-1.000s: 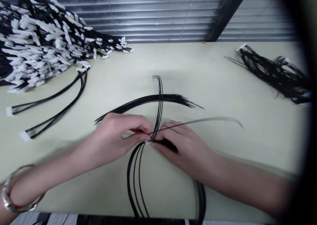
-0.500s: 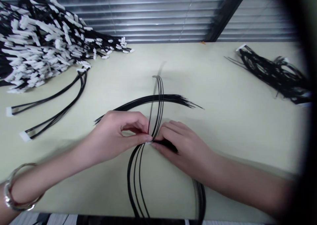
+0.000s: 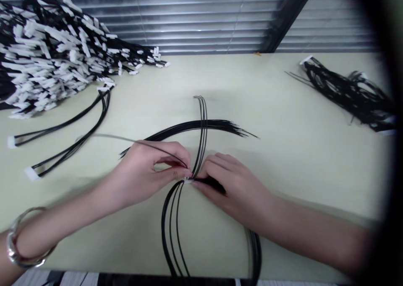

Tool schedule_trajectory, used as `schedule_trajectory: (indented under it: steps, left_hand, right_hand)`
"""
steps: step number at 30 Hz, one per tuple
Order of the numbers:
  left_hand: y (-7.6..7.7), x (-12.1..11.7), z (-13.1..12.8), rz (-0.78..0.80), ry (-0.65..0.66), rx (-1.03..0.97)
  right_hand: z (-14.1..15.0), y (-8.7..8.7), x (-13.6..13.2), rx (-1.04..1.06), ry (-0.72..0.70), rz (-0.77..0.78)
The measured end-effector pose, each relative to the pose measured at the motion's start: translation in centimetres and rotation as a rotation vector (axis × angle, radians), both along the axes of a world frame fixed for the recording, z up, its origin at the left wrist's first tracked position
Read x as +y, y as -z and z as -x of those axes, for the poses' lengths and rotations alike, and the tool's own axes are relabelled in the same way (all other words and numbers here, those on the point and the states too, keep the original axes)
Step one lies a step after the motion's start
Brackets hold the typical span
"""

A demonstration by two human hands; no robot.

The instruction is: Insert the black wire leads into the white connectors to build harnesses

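A small white connector (image 3: 188, 180) sits between my hands, with black wires running out of it upward and down past the table edge. My left hand (image 3: 160, 162) pinches a single thin black wire (image 3: 132, 139) close to the connector; the wire's free end sweeps left over that hand. My right hand (image 3: 229, 181) is closed around a bundle of black wires (image 3: 215, 184), its thumb and fingertips at the connector's right end. Several wires (image 3: 203, 135) stand up from the connector, curving at their tips. Behind the hands lies a loose bundle of cut black wires (image 3: 182, 128).
A large heap of black cables with white connectors (image 3: 56, 55) fills the back left. Two finished-looking cable lengths with white ends (image 3: 105, 110) lie in front of it. Another tangle of black cables (image 3: 343, 91) is at the right. Window blinds (image 3: 201, 17) border the table's back.
The single wire at my left fingertips has swung from upright to leaning far left. My left fingertips have shifted slightly left, showing more of the connector. My right hand has hardly moved.
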State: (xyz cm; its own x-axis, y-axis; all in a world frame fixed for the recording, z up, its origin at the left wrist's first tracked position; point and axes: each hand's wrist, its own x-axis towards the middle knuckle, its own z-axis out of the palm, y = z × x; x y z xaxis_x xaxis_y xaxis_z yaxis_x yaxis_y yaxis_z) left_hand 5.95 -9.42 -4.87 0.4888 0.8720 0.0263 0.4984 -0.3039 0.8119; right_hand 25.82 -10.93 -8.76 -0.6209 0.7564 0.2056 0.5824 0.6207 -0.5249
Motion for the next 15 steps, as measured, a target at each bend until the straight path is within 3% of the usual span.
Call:
schedule_trajectory:
  steps: [15]
  left_hand:
    - [0.06, -0.08, 0.0, 0.024, 0.021, -0.009]
  right_hand:
    - [0.21, -0.08, 0.03, 0.006, 0.004, -0.01]
